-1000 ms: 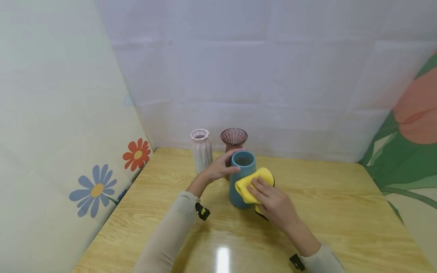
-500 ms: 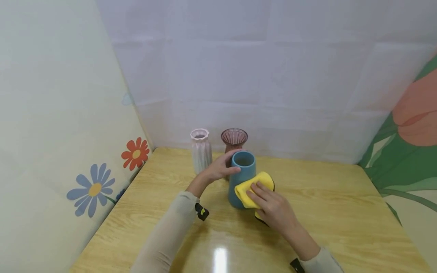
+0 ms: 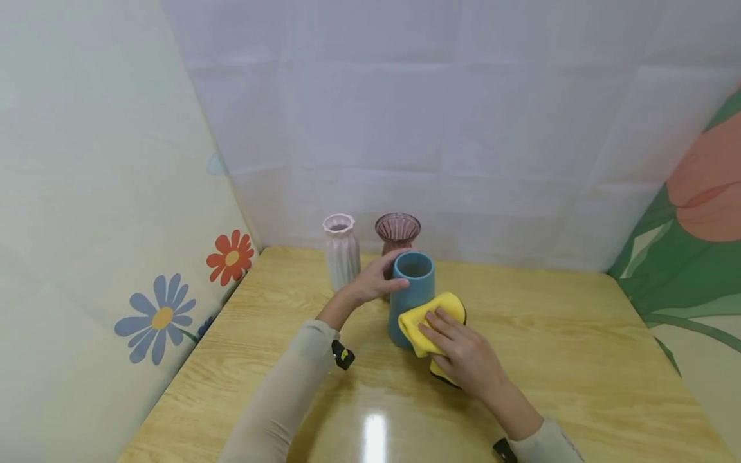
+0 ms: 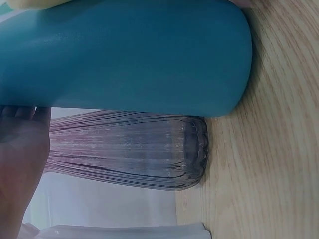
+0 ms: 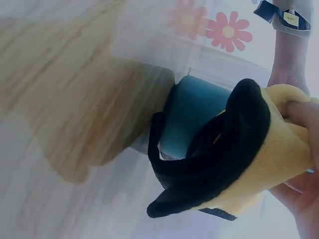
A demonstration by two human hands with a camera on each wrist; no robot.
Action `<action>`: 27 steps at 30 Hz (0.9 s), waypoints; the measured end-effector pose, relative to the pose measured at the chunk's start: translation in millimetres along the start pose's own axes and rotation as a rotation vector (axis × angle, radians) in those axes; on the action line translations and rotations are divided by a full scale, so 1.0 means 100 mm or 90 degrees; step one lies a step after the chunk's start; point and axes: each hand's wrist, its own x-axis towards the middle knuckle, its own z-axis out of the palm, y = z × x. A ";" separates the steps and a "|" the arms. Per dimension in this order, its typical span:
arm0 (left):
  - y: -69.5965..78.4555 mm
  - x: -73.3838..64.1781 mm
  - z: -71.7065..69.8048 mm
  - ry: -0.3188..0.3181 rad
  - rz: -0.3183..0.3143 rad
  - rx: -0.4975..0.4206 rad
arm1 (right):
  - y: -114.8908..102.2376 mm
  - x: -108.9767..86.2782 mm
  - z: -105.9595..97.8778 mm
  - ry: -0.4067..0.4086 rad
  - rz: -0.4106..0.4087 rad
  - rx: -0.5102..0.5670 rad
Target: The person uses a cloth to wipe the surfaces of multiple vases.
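A blue vase [image 3: 412,297] stands upright on the table. My left hand [image 3: 370,281] holds it near the rim from the left, thumb on the near side and fingers around the back. My right hand [image 3: 467,355] grips a folded yellow cloth [image 3: 425,325] and presses it to the vase's lower right side. In the right wrist view the cloth [image 5: 279,154] shows a black edging, with a loose flap hanging beside the vase [image 5: 192,112]. The left wrist view shows the vase's smooth lower body [image 4: 139,55] and base on the tabletop.
Close behind the blue vase stands a ribbed purple glass vase [image 3: 397,229]. A pale pink and white fluted vase [image 3: 343,257] is left of it, behind my left wrist. The wooden table [image 3: 556,347] meets a white sheet [image 3: 370,116] at the back.
My right hand has slid the yellow cloth a little down the side of the blue vase. The left hand keeps its hold, and the vases stay in place.
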 end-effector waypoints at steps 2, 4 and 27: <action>0.01 0.01 0.00 0.001 -0.001 0.003 | 0.00 -0.01 0.00 -0.005 0.002 0.002; 0.02 0.01 0.00 0.002 -0.005 0.007 | 0.00 -0.02 0.01 -0.006 0.003 0.006; 0.00 0.02 0.00 0.000 -0.018 -0.007 | -0.06 -0.07 0.02 -0.075 0.035 0.020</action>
